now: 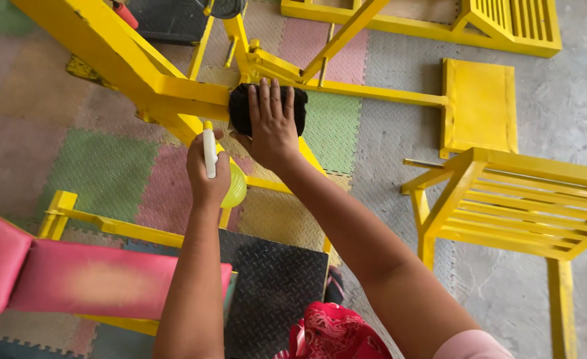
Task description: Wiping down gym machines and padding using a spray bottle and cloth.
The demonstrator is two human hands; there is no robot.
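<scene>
My left hand (207, 174) grips a yellow spray bottle (235, 187) with a white trigger head, held upright just below a yellow metal frame (127, 63). My right hand (272, 123) lies flat, fingers spread, pressing a black cloth (240, 110) against the frame where its bars join. Most of the cloth is hidden under the hand. The two hands are close together, the left one slightly lower and to the left.
The yellow frame's bars run out to a flat yellow plate (479, 106). A yellow slatted rack (519, 199) stands at right, another at the top right (513, 23). Pink pads (74, 279) sit lower left, a black checker-plate step (273, 286) below. Coloured foam mats cover the floor.
</scene>
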